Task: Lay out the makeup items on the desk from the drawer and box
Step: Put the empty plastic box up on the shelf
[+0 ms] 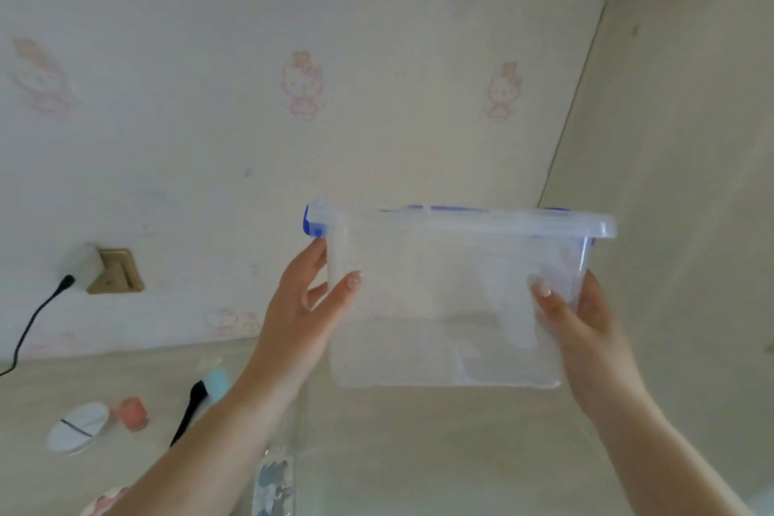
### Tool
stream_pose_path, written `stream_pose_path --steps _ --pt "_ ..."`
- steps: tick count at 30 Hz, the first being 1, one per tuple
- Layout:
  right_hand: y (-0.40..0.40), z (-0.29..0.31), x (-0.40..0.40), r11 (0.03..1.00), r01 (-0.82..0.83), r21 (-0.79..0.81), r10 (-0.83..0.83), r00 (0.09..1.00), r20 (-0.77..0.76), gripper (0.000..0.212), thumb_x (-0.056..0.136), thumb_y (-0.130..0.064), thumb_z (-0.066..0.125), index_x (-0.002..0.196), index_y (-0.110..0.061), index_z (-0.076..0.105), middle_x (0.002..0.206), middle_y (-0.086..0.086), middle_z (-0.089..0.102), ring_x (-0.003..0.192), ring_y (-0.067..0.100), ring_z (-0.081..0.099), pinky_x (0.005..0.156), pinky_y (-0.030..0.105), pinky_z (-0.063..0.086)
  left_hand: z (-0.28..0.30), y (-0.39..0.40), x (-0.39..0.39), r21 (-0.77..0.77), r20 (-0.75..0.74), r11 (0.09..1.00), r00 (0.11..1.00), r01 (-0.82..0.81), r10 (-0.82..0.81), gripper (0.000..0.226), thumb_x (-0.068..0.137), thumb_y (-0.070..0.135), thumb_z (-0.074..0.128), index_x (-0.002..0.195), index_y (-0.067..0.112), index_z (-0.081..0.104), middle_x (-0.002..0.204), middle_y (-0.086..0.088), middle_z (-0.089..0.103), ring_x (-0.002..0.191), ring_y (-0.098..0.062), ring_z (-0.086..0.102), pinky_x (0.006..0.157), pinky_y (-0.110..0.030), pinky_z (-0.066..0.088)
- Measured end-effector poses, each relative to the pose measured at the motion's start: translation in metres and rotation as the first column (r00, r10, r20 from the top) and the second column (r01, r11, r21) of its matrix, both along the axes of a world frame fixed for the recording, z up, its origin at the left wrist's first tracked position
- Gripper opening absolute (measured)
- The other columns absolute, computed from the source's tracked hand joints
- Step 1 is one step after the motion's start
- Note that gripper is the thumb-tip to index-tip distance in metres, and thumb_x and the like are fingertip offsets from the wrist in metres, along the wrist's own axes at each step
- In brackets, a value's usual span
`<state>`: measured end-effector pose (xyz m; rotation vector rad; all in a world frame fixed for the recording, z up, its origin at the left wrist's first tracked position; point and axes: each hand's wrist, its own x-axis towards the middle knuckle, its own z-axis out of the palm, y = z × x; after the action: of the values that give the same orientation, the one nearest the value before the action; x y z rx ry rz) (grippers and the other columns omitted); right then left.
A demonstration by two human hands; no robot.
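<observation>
— Two bare forearms come in from the bottom edge, nearest to the camera. What do the hands do?

— Both hold one thing. The left hand [308, 306] grips the left end of a clear plastic storage box with a blue-latched lid [452, 297]. Its thumb lies on the front wall and its fingers go around the corner, under the blue latch [310, 222]. The right hand [582, 323] grips the right end in the same way, with the thumb on the front wall and the fingers behind the side wall.

— Where is the box?

— It is lifted in the air, above the pale desk surface [419, 452], in front of the corner of the room. It stands level and the lid is on. I look through the walls, but I cannot tell if something is inside.

— And on the desk?

— At the left of the left forearm lie several makeup items. A black-handled brush [190, 406] lies beside a light blue tube [218, 381], very close, maybe touching. Further left is a small coral-pink jar [133, 413], and just beside it a round white compact with a dark line across it [77, 427]. Under the left forearm a clear pouch with a blue-grey print [274, 482] shows. At the bottom edge one more round pink and white thing [104, 501] is half hidden.

— Behind them?

— White wallpaper with pink cartoon cats [301, 84]. A gold wall socket [119, 270] holds a white plug [81, 264], and a black cable [33, 318] hangs from it down to the desk.
</observation>
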<state>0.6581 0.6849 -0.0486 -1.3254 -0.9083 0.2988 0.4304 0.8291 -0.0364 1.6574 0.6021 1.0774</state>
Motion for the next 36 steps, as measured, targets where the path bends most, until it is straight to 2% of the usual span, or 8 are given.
stream_pose_path --steps 5,10,16,21,25,29,33,36 --pt "-0.004 0.051 -0.011 0.998 0.008 0.061 -0.008 1.0 -0.001 0.035 0.07 -0.058 0.068 0.103 -0.048 0.063 0.1 -0.022 0.07 0.092 -0.005 0.065 0.086 0.039 0.048 0.05 -0.011 -0.014 0.127 0.017 0.992 1.0 -0.01 0.008 0.068 0.076 0.042 0.055 0.141 0.035 0.037 0.145 0.015 0.041 0.132 0.006 0.035 0.114 -0.035 0.029" --pt "-0.017 0.116 -0.009 0.994 -0.069 0.081 0.068 0.998 0.011 0.072 0.043 -0.078 0.07 0.105 -0.042 0.065 0.108 -0.023 0.067 0.1 -0.007 0.061 0.081 0.035 0.048 0.109 -0.02 -0.025 0.197 0.083 0.98 0.996 0.002 -0.019 0.084 0.068 0.055 0.06 0.144 0.044 0.025 0.149 0.022 0.03 0.137 0.006 0.028 0.117 -0.038 0.023" --pt "-0.04 0.204 0.0 0.977 -0.163 0.135 0.142 0.978 0.154 0.032 0.058 -0.052 0.064 0.087 -0.044 0.073 0.098 -0.015 0.073 0.094 0.0 0.067 0.073 0.034 0.059 0.187 -0.033 -0.03 0.325 0.2 0.943 0.969 0.076 -0.148 0.082 0.068 0.058 0.062 0.143 0.04 0.033 0.15 0.008 0.037 0.139 -0.019 0.036 0.113 -0.049 0.026" --pt "-0.05 0.268 0.008 0.962 -0.218 0.166 0.16 0.939 0.304 0.036 0.06 -0.056 0.064 0.093 -0.041 0.072 0.096 -0.012 0.073 0.089 0.003 0.069 0.071 0.031 0.057 0.243 -0.048 -0.02 0.513 0.229 0.856 0.949 0.07 -0.215 0.06 0.08 0.046 0.054 0.137 0.031 0.045 0.139 0.011 0.052 0.132 -0.012 0.045 0.111 -0.047 0.029" --pt "-0.047 0.308 0.016 0.948 -0.227 0.225 0.149 0.937 0.316 0.023 0.064 -0.052 0.064 0.08 -0.038 0.074 0.089 -0.008 0.075 0.084 0.008 0.071 0.064 0.029 0.059 0.283 -0.046 -0.014 0.568 0.215 0.823 0.961 0.024 -0.176 0.059 0.079 0.052 0.055 0.134 0.03 0.049 0.136 0.008 0.055 0.13 -0.018 0.047 0.111 -0.053 0.029" --pt "-0.039 0.334 0.018 0.941 -0.245 0.232 0.154 0.924 0.35 0.024 0.063 -0.054 0.063 0.079 -0.04 0.075 0.083 -0.012 0.072 0.076 0.005 0.068 0.069 0.032 0.057 0.311 -0.04 -0.012 0.573 0.244 0.82 0.955 -0.004 -0.166 0.049 0.077 0.053 0.055 0.122 0.035 0.059 0.123 0.014 0.064 0.119 -0.011 0.057 0.105 -0.044 0.038" --pt "-0.029 0.357 0.027 0.942 -0.205 0.265 0.107 0.934 0.342 0.036 0.064 -0.059 0.066 0.088 -0.033 0.07 0.092 -0.014 0.07 0.092 0.008 0.064 0.078 0.04 0.051 0.337 -0.036 -0.004 0.647 0.267 0.762 0.945 -0.03 -0.19 0.025 0.079 0.05 0.054 0.098 0.046 0.068 0.106 0.026 0.068 0.102 0.01 0.061 0.071 -0.006 0.048" --pt "-0.019 0.371 0.033 0.932 -0.202 0.3 0.092 0.934 0.346 0.031 0.076 -0.055 0.064 0.099 -0.033 0.066 0.106 -0.014 0.069 0.103 0.011 0.061 0.083 0.041 0.05 0.352 -0.032 0.001 0.672 0.275 0.738 0.945 -0.059 -0.175 0.018 0.084 0.046 0.053 0.087 0.053 0.069 0.1 0.032 0.068 0.095 0.017 0.06 0.063 -0.001 0.045"
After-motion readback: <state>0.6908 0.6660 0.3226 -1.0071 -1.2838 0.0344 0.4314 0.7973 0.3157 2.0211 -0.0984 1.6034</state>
